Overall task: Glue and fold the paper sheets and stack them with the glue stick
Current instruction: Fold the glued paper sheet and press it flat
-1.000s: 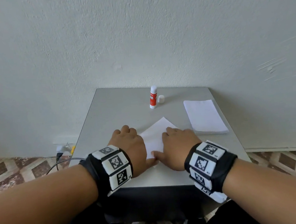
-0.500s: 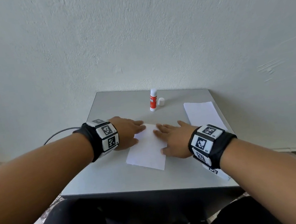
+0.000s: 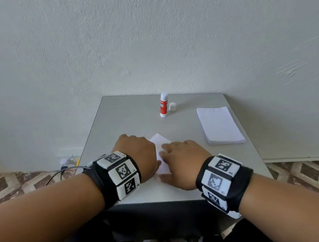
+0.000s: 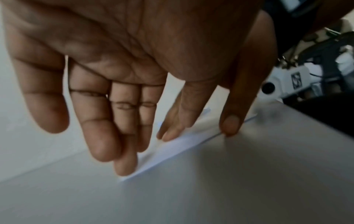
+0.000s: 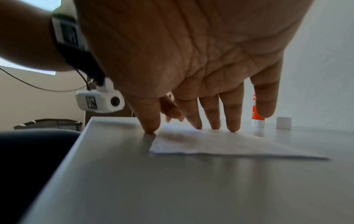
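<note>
Nearest, both hands press down on a folded white paper sheet (image 3: 161,151) lying on the grey worktop (image 3: 126,123). The left hand (image 3: 136,154) lies over the sheet's left part, its fingers straight and close together, fingertips (image 4: 125,166) touching the sheet's edge. The right hand (image 3: 182,162) lies just beside it on the sheet's right part, fingers straight and slightly spread; in the right wrist view its fingertips (image 5: 232,125) rest on the paper while the thumb touches the worktop at the sheet's near corner. Neither hand grips anything.

To the right of the right hand and a little farther off lies a stack of white paper sheets (image 3: 219,125), apart from the folded sheet.

Beyond both hands, near the wall (image 3: 144,41), the glue stick (image 3: 163,105) stands upright, uncapped, with a red label. Its white cap (image 3: 172,106) stands just beside it on the right, not touching.
</note>
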